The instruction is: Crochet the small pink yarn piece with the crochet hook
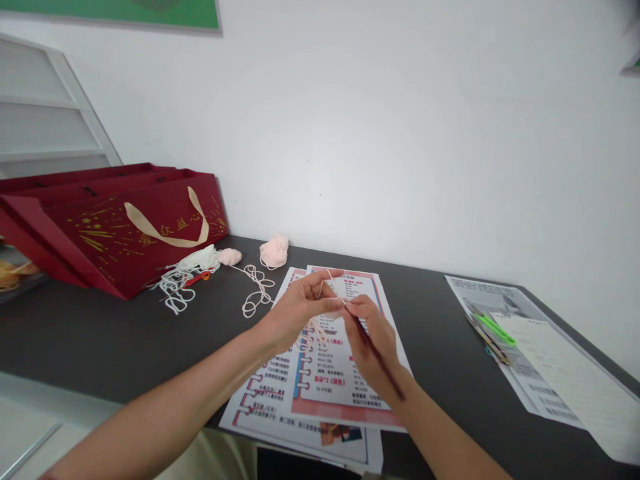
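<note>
My left hand (295, 310) pinches pale pink yarn (316, 331), with the index finger stretched out and a strand running over it. Loose yarn hangs beneath this hand, above the printed sheets (345, 407). In my right hand (374, 333) is a crochet hook (379, 365) with a dark reddish-brown handle; its tip meets the yarn at the left fingertips. The stitches there are too small to make out. Both hands are close together over the sheets, and the fingers partly hide the yarn.
Dark red gift bags (165, 220) stand at the left, beside a tangle of white yarn (193, 267). Pink yarn balls (274, 251) lie near the wall. To the right are more papers (560, 373) with a bright green tool (495, 329) on them.
</note>
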`<state>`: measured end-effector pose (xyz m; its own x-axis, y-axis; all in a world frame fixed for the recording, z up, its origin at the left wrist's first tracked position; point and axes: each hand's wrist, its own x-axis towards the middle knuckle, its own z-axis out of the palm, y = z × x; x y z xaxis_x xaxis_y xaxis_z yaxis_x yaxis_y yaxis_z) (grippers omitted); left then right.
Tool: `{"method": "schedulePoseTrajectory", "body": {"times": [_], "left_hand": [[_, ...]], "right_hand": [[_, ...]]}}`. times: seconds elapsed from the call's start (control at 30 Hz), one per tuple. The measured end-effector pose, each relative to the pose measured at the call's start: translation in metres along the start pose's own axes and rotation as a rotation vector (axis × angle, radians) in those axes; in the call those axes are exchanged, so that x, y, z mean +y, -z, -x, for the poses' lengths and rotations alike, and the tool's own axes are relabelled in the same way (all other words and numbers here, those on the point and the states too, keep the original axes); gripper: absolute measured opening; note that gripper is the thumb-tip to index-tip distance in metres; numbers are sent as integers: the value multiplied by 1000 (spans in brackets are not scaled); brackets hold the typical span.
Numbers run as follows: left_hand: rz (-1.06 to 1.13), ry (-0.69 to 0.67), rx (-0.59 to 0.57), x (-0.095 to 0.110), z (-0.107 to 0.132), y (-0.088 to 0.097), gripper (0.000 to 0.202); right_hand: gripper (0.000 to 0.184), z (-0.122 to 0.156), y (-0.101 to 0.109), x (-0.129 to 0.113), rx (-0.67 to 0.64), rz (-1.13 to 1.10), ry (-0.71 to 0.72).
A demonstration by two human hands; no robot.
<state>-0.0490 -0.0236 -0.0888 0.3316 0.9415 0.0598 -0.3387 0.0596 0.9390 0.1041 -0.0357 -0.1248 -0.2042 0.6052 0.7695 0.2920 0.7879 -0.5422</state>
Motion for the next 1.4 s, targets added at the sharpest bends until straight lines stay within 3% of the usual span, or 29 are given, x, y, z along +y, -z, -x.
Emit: {"method": "schedulePoseTrajectory", "body": {"times": [0.07, 0.13, 0.23, 0.3, 0.43, 0.5, 1.03, 1.3, 1.4], "left_hand": [[28, 27, 15, -1, 1, -2, 45], [85, 68, -4, -1, 1, -2, 44], [190, 172, -87, 1, 0, 3, 45], [226, 232, -103, 4, -1, 8, 46], [241, 261, -110, 10, -5, 17, 44], [245, 248, -141, 12, -7, 21, 43], [234, 361, -277, 14, -7, 34, 40], [179, 385, -347, 15, -5, 33, 41], [100, 331, -347, 17, -4, 29, 40]], "right_hand": [[18, 4, 0, 2, -28, 268, 212], [23, 5, 1, 4, -46, 374, 303], [28, 1, 4, 2, -50, 229, 330], [23, -4, 7, 0, -41, 26, 210], [7, -11, 13, -2, -47, -379, -208], [6, -14, 18, 0, -55, -502, -289], [8, -23, 41, 4, -173, -631, -402], [15, -28, 40, -1, -166, -871, -550], [15, -30, 36, -6, -148, -981, -634]]}}
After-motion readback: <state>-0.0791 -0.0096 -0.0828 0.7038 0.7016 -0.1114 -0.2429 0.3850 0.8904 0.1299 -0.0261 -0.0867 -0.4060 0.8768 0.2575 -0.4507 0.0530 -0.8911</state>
